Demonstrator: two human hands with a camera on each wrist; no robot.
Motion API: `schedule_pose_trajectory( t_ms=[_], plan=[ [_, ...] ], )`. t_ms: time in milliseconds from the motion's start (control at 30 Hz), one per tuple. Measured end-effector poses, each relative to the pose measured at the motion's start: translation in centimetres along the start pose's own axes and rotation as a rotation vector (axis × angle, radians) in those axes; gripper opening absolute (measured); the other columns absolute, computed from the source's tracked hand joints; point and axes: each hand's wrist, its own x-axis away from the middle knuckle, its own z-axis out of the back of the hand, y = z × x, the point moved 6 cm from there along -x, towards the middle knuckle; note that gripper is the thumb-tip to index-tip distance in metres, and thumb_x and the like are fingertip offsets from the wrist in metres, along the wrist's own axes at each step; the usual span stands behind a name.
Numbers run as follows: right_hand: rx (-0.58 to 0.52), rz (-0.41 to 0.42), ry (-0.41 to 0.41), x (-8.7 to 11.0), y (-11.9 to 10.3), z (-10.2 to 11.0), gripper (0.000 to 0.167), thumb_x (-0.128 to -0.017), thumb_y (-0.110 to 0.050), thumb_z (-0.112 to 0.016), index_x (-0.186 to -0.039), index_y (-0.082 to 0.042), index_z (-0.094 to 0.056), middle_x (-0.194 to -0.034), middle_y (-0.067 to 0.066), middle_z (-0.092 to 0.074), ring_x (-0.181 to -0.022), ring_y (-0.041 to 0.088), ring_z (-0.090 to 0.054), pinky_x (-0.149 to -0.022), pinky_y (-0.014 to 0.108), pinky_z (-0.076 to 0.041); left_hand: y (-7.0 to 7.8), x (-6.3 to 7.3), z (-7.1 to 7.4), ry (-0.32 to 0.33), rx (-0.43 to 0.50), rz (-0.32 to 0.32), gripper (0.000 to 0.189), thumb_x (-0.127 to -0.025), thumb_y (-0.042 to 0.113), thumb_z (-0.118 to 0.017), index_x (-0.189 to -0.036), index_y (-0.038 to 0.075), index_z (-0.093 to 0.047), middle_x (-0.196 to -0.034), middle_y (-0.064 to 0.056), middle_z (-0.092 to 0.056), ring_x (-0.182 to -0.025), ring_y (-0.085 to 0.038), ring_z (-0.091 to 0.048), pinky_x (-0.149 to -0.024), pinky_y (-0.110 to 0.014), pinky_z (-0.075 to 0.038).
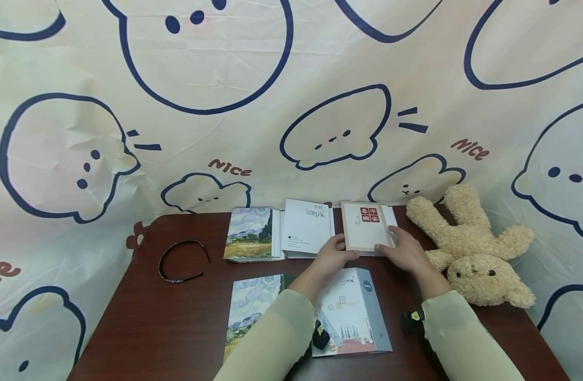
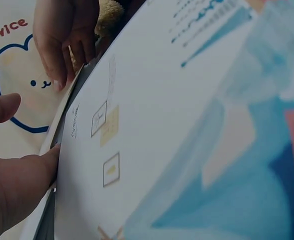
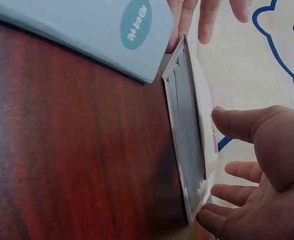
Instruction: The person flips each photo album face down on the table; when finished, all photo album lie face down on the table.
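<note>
A cream album (image 1: 365,227) with red characters on its cover lies at the back of the table. At its front left corner my left hand (image 1: 333,256) rests, fingers fairly straight and spread along the edge. My right hand (image 1: 406,251) is at its right side, thumb on the cover near the front corner and fingers by the side edge. In the right wrist view the album (image 3: 184,125) shows its layered pages between the covers, and the right hand's fingers (image 3: 242,192) look relaxed. A white album (image 1: 307,227) lies just left of it.
Farther left lies a landscape-painted album (image 1: 248,233). A second painted album (image 1: 253,304) and a white-and-blue one (image 1: 344,312) lie nearer, below my left arm. A black headband (image 1: 174,280) is at the left. On the right a plush bear (image 1: 472,238) lies upside down against the printed cloth.
</note>
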Motion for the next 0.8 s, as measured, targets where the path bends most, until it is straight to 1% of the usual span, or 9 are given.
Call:
schedule_pose_trajectory(
  t_ms=[133, 233, 367, 600, 800],
  plan=[
    [0.001, -0.015, -0.019, -0.42, 0.05, -0.04, 0.086, -0.097, -0.039, -0.069, -0.159, 0.006, -0.029, -0.159, 0.036, -0.031, -0.144, 0.055, -0.033, -0.112, 0.07, -0.032, -0.14, -0.31, -0.31, -0.005, 0.022, 0.003, 0.079, -0.092, 0.019, -0.076, -0.16, 0.006, -0.037, -0.148, -0.015, -0.057, -0.131, -0.028, -0.059, -0.115, -0.046, -0.041],
    [0.012, -0.023, -0.025, -0.63, 0.18, -0.12, 0.086, -0.097, -0.038, -0.07, -0.159, 0.007, -0.029, -0.158, 0.036, -0.032, -0.143, 0.054, -0.036, -0.112, 0.069, -0.034, -0.36, -0.53, -0.49, -0.008, 0.036, 0.014, 0.079, -0.093, 0.019, -0.076, -0.16, 0.006, -0.036, -0.146, -0.014, -0.058, -0.128, -0.026, -0.06, -0.115, -0.046, -0.041],
    [0.015, -0.039, -0.023, -0.76, 0.34, -0.11, 0.087, -0.096, -0.037, -0.071, -0.159, 0.007, -0.03, -0.158, 0.036, -0.032, -0.143, 0.054, -0.036, -0.113, 0.068, -0.033, -0.53, -0.73, -0.51, -0.008, 0.042, 0.016, 0.08, -0.092, 0.021, -0.076, -0.16, 0.007, -0.037, -0.144, -0.013, -0.06, -0.125, -0.024, -0.062, -0.114, -0.045, -0.042],
    [0.014, -0.056, -0.036, -0.87, 0.51, 0.04, 0.09, -0.095, -0.039, -0.073, -0.159, 0.006, -0.029, -0.159, 0.036, -0.03, -0.143, 0.055, -0.034, -0.113, 0.069, -0.032, -0.36, -0.47, -0.35, -0.001, 0.059, 0.027, 0.076, -0.094, 0.017, -0.075, -0.159, 0.008, -0.038, -0.148, -0.013, -0.057, -0.133, -0.028, -0.058, -0.114, -0.046, -0.043],
    [0.022, -0.051, -0.045, -1.06, 0.69, 0.09, 0.089, -0.095, -0.038, -0.072, -0.159, 0.007, -0.03, -0.159, 0.036, -0.03, -0.144, 0.054, -0.033, -0.114, 0.068, -0.031, -0.17, -0.09, -0.6, -0.004, 0.051, 0.014, 0.078, -0.093, 0.017, -0.075, -0.16, 0.009, -0.037, -0.15, -0.014, -0.055, -0.133, -0.028, -0.057, -0.115, -0.046, -0.041]
  ],
)
